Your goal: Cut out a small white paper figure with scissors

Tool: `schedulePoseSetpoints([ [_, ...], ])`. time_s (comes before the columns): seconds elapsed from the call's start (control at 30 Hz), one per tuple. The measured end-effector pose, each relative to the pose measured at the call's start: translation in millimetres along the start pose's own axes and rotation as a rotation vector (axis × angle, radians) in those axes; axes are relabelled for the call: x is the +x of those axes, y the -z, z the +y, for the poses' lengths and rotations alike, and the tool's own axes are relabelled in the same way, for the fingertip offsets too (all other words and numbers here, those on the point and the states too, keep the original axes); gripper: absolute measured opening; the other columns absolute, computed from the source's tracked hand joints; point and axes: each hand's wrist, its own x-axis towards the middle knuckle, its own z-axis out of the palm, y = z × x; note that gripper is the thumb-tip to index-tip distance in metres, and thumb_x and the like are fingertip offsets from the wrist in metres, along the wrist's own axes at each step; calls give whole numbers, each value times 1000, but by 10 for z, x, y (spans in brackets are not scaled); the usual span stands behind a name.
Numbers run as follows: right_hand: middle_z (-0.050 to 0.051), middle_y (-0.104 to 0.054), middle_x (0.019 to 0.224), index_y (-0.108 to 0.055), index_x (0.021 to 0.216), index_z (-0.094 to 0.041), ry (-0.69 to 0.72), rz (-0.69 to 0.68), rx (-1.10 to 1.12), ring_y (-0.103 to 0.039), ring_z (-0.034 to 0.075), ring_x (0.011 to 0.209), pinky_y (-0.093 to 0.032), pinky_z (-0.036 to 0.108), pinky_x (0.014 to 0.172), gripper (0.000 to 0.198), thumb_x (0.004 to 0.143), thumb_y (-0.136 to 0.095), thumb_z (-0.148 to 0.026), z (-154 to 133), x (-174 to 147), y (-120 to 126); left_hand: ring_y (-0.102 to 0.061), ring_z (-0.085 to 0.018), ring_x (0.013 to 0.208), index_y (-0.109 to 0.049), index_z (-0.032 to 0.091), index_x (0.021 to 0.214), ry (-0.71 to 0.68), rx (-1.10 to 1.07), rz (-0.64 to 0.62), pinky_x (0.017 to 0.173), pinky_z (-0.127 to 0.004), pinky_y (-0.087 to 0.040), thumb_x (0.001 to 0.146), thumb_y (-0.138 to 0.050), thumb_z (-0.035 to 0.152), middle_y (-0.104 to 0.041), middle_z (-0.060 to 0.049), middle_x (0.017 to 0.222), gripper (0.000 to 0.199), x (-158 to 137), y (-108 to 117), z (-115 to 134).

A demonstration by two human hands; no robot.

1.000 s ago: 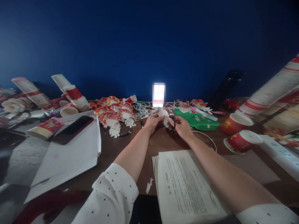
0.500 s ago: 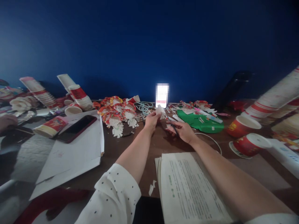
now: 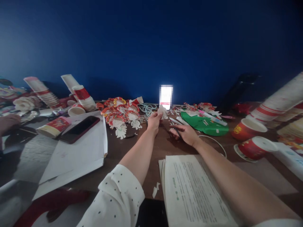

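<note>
My left hand is closed on a small white paper cutout, pinched at its lower edge and held up in front of the glowing phone. A short way to the right, my right hand grips a pair of scissors. The dark blades point up and to the left, apart from the paper. My fingers cover most of the handles. Left of my left hand lies a heap of red and white paper crafts with fringed white ends.
Printed sheets lie under my right forearm. A green sheet with pens is at the right, beside red paper cups. At the left, a dark phone rests on white papers. Another person's hand shows at the far left.
The scissors have drawn back slightly from the paper cutout, leaving a wider gap between my hands. My left hand still pinches the paper. The whole view has shifted slightly.
</note>
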Motion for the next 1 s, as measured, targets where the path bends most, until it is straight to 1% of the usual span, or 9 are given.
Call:
schedulePoseSetpoints([
  [0.17,1,-66,58,-82,88,-23,-15,-12,26,-55,16,47,-47,31,43,43,59,-89,-54,19,8,8,-56,-8,62,-68,17,77,-11,32,-18,63,-20,-43,74,-78,21,-65,4,69,11,10,14,-22],
  [0.37,1,-67,62,-81,93,-22,-16,-1,30,-57,17,51,-48,30,45,46,62,-87,-54,90,36,28,-54,-8,55,-67,16,76,22,17,-119,58,-20,-45,73,-79,21,-63,3,62,13,11,-2,-78],
  [0.57,4,-70,69,-82,97,-21,-20,5,55,-57,16,51,-47,30,45,50,62,-86,-57,81,26,44,-54,-8,52,-65,15,72,59,35,-123,54,-20,-43,75,-78,17,-62,3,59,13,-46,-35,-44],
  [0.7,5,-69,66,-82,99,-19,-19,4,58,-56,16,50,-46,30,44,55,61,-87,-60,50,16,67,-54,-7,54,-67,14,72,61,79,-136,55,-20,-44,71,-83,18,-63,2,61,16,-62,-28,-17],
  [0.83,4,-68,64,-82,97,-19,-21,1,55,-57,16,51,-45,28,44,55,63,-87,-61,45,16,104,-56,-8,56,-71,12,79,128,98,-208,55,-21,-45,70,-85,19,-67,-1,66,18,-92,-26,2],
  [1.0,6,-70,70,-82,96,-18,-17,-14,67,-58,15,55,-45,26,46,54,65,-86,-63,78,22,124,-59,-9,60,-69,12,80,220,66,-235,61,-22,-50,73,-82,15,-67,-2,69,16,-174,-76,13],
])
